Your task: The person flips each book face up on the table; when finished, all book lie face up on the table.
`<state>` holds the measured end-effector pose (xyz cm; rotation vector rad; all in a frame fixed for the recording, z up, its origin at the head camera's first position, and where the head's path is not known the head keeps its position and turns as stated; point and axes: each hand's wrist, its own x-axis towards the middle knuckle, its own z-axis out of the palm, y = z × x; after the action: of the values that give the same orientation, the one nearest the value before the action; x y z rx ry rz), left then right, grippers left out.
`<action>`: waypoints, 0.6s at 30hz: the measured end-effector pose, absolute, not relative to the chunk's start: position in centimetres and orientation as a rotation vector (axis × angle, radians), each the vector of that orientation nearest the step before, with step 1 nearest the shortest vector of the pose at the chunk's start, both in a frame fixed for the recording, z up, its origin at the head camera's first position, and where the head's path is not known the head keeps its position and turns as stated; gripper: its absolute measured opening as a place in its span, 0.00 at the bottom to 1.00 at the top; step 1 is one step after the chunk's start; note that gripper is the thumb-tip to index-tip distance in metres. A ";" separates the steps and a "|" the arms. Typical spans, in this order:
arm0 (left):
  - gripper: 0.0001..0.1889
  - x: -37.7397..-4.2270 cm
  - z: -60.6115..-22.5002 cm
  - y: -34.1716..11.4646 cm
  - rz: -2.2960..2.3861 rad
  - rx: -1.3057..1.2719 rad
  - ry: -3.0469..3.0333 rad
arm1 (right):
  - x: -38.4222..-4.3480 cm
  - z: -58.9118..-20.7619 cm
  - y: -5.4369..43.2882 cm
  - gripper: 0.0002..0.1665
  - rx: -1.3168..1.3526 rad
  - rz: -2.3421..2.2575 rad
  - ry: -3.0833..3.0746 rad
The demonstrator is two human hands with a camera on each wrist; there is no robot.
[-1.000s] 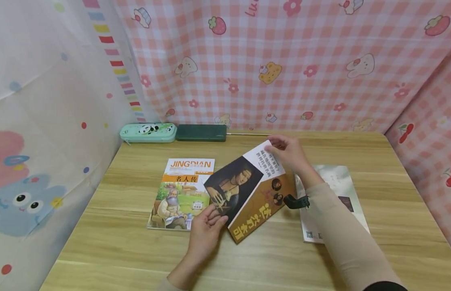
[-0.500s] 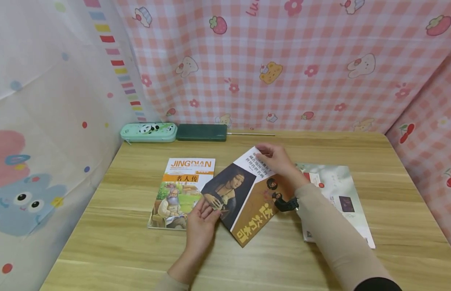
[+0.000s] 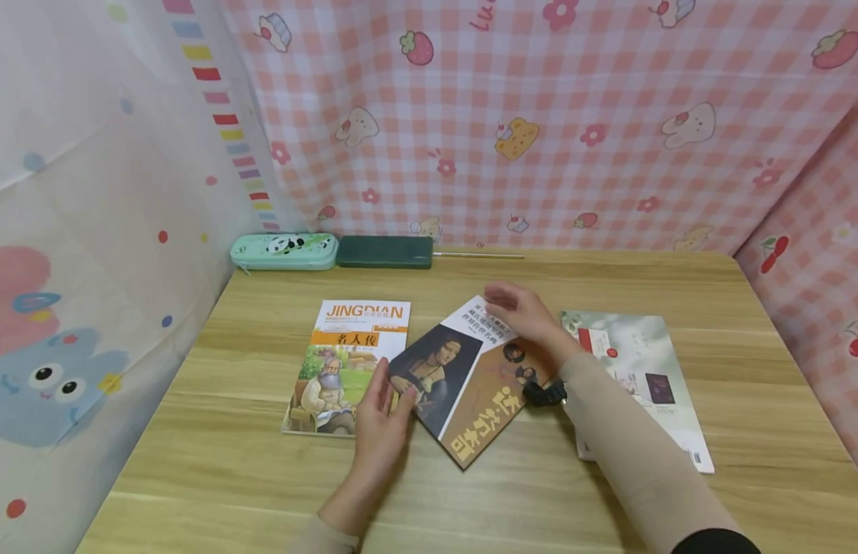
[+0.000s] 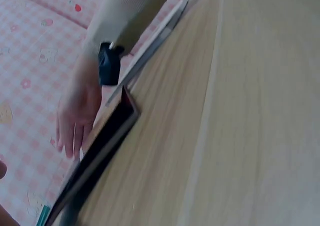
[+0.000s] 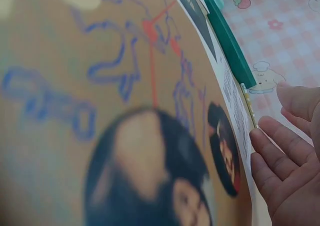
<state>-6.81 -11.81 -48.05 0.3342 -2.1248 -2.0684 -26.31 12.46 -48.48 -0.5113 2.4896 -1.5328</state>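
A book (image 3: 463,385) with a painted portrait and a brown panel with yellow characters lies at a slant in the middle of the wooden table (image 3: 262,492). My left hand (image 3: 383,415) is at its left edge, fingers and thumb spread apart. By the upper right edge is my right hand (image 3: 522,312), with a black strap (image 3: 545,392) on the wrist. In the right wrist view the right fingers (image 5: 282,156) are loosely extended, tips right at the book's white edge. Left of it lies an orange-and-white book (image 3: 342,377); a pale green book (image 3: 646,369) is partly hidden behind my right forearm.
Along the back edge sit a mint panda pencil case (image 3: 286,251) and a dark green case (image 3: 385,252), with a thin metal rod (image 3: 480,255) sticking out to its right. Behind them hangs a pink checked curtain (image 3: 442,100).
The portrait book has come down and slightly toward me onto the table. Both hands have loosened from its edges. More of the pale green book shows as the right forearm shifted left.
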 end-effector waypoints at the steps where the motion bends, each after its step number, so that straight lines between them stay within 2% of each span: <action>1: 0.34 -6.9 -48.2 -12.0 -2.049 0.322 -2.134 | -26.2 -48.5 12.7 0.26 -0.507 -1.529 2.495; 8: 0.24 -8.2 -49.1 -13.3 -1.846 0.200 -2.186 | -25.4 -48.2 14.3 0.27 -0.543 -1.453 2.538; 18: 0.23 -10.1 -49.1 -14.6 -1.661 0.023 -2.316 | -23.4 -48.3 17.7 0.40 -0.672 -1.296 2.540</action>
<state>-10.06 -14.64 -49.09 0.0229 -2.3155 -1.6612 -23.38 17.70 -48.27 -0.6716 2.5402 -1.2958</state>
